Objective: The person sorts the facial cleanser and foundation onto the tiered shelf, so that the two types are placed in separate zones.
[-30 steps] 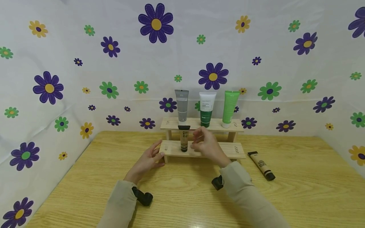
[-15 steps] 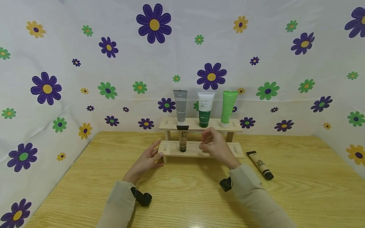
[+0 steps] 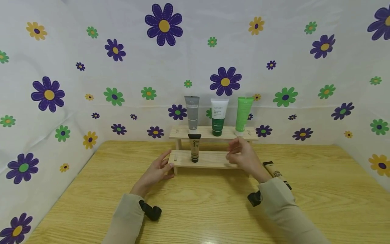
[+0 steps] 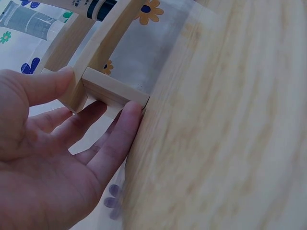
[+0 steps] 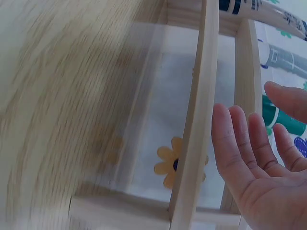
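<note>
A two-tier wooden display rack (image 3: 216, 160) stands on the table. On its lower board, left of the middle, a tan cosmetic tube (image 3: 195, 149) with black ends stands upright on its cap. My left hand (image 3: 154, 173) holds the left end of that board, thumb over the edge and fingers against the end leg (image 4: 112, 89). Over the right part of the lower board, my right hand (image 3: 246, 158) has loosely bent fingers and holds nothing. A grey tube (image 3: 192, 113), a white and dark green tube (image 3: 218, 117) and a bright green tube (image 3: 243, 115) stand on the upper board.
A second tan tube (image 3: 275, 171) lies on the table right of the rack, partly covered by my right sleeve (image 3: 277, 193). The wood-grain table (image 3: 182, 210) runs back to a white cloth (image 3: 128, 74) printed with flowers.
My right hand has moved away from the standing tan tube, rightward along the lower board. The left hand stays at the rack's left end. The tubes keep their places.
</note>
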A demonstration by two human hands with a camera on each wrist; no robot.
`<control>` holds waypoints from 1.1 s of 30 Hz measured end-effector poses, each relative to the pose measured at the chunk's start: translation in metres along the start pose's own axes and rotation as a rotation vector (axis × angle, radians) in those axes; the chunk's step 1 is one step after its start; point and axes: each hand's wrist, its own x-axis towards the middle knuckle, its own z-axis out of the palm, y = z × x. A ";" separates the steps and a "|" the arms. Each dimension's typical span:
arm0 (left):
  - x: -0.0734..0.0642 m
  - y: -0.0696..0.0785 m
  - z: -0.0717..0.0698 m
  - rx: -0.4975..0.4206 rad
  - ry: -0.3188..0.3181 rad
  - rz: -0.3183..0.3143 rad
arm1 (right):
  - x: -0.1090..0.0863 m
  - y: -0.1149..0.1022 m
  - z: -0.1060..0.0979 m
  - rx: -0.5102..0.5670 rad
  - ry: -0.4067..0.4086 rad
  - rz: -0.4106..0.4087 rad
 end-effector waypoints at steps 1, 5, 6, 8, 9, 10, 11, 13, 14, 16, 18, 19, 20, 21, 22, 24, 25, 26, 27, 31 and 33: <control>0.000 0.000 0.000 0.000 -0.002 0.001 | 0.000 0.000 -0.002 0.000 0.000 0.002; 0.001 0.000 0.000 -0.002 -0.002 0.005 | -0.003 0.001 -0.011 -0.003 0.006 0.009; 0.001 0.000 0.000 -0.001 -0.002 0.005 | -0.004 0.002 -0.013 -0.007 0.009 0.011; 0.001 0.001 0.000 -0.001 0.000 0.004 | -0.006 0.003 -0.016 -0.018 0.018 0.012; 0.001 0.001 0.000 0.000 0.002 0.002 | -0.007 0.004 -0.018 -0.022 0.022 0.012; 0.001 0.001 0.000 -0.001 0.002 0.001 | -0.008 0.005 -0.019 -0.029 0.026 0.012; 0.001 0.001 0.000 -0.001 0.002 0.000 | -0.009 0.006 -0.020 -0.035 0.029 0.011; 0.001 0.001 0.000 -0.001 0.001 0.001 | -0.011 0.008 -0.023 -0.040 0.034 0.004; 0.001 0.000 0.000 -0.001 0.000 0.002 | -0.011 0.009 -0.025 -0.045 0.037 0.000; 0.001 0.000 -0.001 -0.001 -0.001 0.004 | -0.013 0.010 -0.028 -0.052 0.042 -0.007; 0.001 0.000 -0.001 -0.005 0.000 0.007 | -0.014 0.012 -0.032 -0.066 0.050 -0.011; 0.001 0.000 -0.001 -0.006 0.000 0.008 | -0.015 0.013 -0.033 -0.077 0.054 -0.008; 0.001 0.000 -0.001 -0.007 -0.001 0.009 | -0.016 0.013 -0.035 -0.084 0.056 -0.005; 0.001 0.000 -0.001 -0.007 -0.001 0.010 | -0.017 0.014 -0.036 -0.085 0.059 -0.001; 0.001 0.000 -0.001 -0.007 -0.002 0.010 | -0.018 0.015 -0.037 -0.087 0.062 0.002; 0.000 -0.001 -0.002 -0.008 -0.003 0.011 | -0.020 0.016 -0.040 -0.088 0.068 0.005; 0.000 0.000 -0.001 -0.007 -0.003 0.010 | -0.021 0.017 -0.042 -0.093 0.071 -0.001; 0.000 0.000 -0.001 -0.007 -0.002 0.009 | -0.022 0.018 -0.043 -0.097 0.075 -0.005; 0.000 0.000 -0.001 -0.005 0.000 0.007 | -0.023 0.019 -0.045 -0.105 0.080 -0.008; 0.000 0.000 -0.001 0.000 -0.004 0.004 | -0.026 0.022 -0.054 -0.138 0.090 -0.005; 0.000 -0.001 -0.001 0.003 -0.005 0.003 | -0.027 0.023 -0.058 -0.155 0.094 0.006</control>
